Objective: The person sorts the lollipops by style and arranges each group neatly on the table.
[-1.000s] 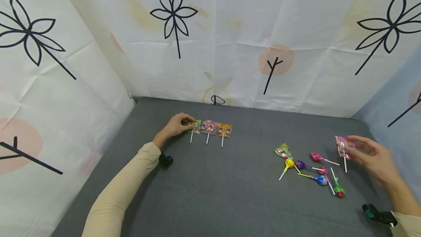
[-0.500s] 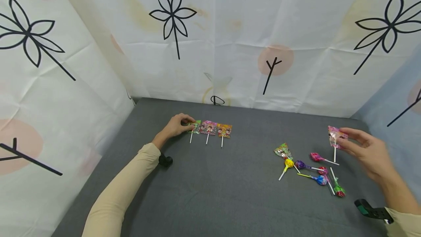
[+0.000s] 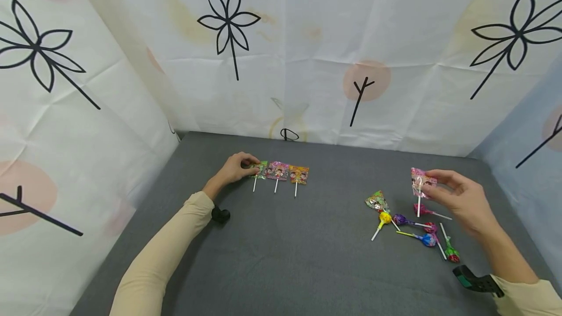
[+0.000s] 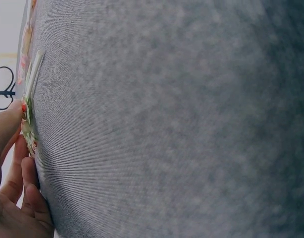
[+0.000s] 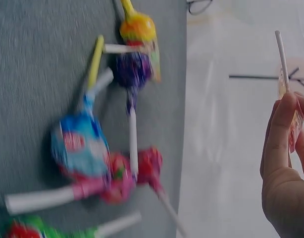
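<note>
My left hand rests on the grey mat with its fingertips pinching the green-wrapped flat lollipop, the leftmost of a row of three; the wrapper's edge shows by my fingers in the left wrist view. Beside it lie a pink flat lollipop and an orange one. My right hand holds a pink flat lollipop in the air by its wrapper, stick hanging down, above a heap of round lollipops.
The heap holds yellow, purple, blue, red and green-stemmed round lollipops plus a green flat one. Printed cloth walls enclose the grey mat at the back and both sides.
My right hand has carried the pink flat lollipop up and to the left, from the mat's right edge to above the heap. The left hand has stayed on the green lollipop.
</note>
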Demonstrator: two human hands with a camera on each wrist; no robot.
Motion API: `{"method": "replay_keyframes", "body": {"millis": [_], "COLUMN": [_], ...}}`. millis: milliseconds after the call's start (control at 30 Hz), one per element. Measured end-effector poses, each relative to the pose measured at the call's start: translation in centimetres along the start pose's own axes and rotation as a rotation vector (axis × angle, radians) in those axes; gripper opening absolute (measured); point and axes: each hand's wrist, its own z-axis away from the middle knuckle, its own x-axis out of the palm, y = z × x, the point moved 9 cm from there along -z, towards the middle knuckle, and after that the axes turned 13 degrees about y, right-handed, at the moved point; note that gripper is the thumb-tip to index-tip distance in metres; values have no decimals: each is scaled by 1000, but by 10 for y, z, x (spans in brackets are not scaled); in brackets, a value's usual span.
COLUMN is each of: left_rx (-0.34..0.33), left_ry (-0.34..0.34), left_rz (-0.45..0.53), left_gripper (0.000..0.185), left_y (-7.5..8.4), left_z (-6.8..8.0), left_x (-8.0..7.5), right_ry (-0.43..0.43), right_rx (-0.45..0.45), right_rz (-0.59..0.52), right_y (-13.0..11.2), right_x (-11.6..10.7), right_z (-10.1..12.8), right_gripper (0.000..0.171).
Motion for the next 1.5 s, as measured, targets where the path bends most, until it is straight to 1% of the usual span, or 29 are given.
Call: {"method": "replay_keyframes", "body": {"millis": [100,133,200,333,400,467,667,767,1033,1167,1500], "left_rx": [-4,-4,0,8,11,9,-2,-1,7,10,-2], "left_ry": [1,1,-1,-1,1,2,2,3,9,9,-1], "left_rz": [0,0,3,8,8,7,8,7,7,-2,-5], "left_gripper": [26,26,26,26,26,26,26,26,26,26,26], "left_y": [0,0,1,2,2,2,2,2,1,0,3], "left_z": [0,0,1,2,2,2,3,3,2,1,2], "left_x": [0,0,0,-1,-1,-1,-2,-2,-1,-1,-2], "right_ry": [-32,-40,-52,-69,-80,-88,-143,-163,-190,-197,-208], "right_rx": [-7,-9,-14,-22,-15,3,9,13,21,47,40], "right_rz": [-72,-76,-69,6,5,-19,-106,-126,-170,-186,-213], "right_y": [-6,-7,-8,-9,-10,-10,-12,-11,-7,-1,2], "right_x": [15,19,26,41,48,55,79,91,116,128,159], "right_z": [2,3,4,6,6,6,5,4,-1,-3,-9], "right_gripper": [32,32,33,33,34,34,36,36,35,36,34]}}
